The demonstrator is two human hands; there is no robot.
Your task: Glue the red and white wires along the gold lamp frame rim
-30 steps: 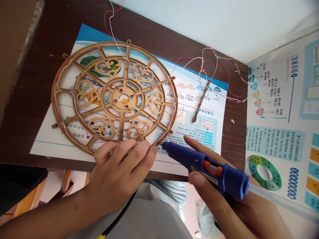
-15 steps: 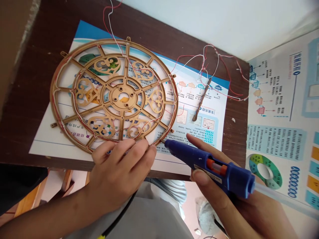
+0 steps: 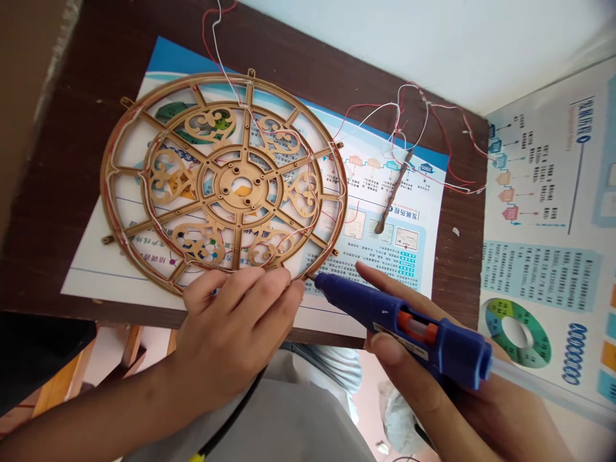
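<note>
A round gold openwork frame (image 3: 243,151) lies on a printed sheet (image 3: 96,269), with red and white wires running along its rings. My left hand (image 3: 235,327) grips the frame's near edge, its fingers curled over the rim and their tips hidden. In my right hand (image 3: 414,359) is a blue glue gun (image 3: 360,300) with a clear glue stick (image 3: 529,382) in its back end. The gun's nozzle is at the lower right of the rim, just beside my left fingers. My right index finger is stretched out along the gun's far side.
Loose red and white wires (image 3: 398,119) tangle at the back right. A thin brown stick (image 3: 393,196) lies on the sheet. The dark table (image 3: 33,256) meets a pale wall (image 3: 409,38) behind, and a printed board (image 3: 529,269) stands at the right.
The glue gun's nozzle has shifted slightly left along the rim, closer to my left fingers. The frame, sheet and wires appear slightly further right in the view.
</note>
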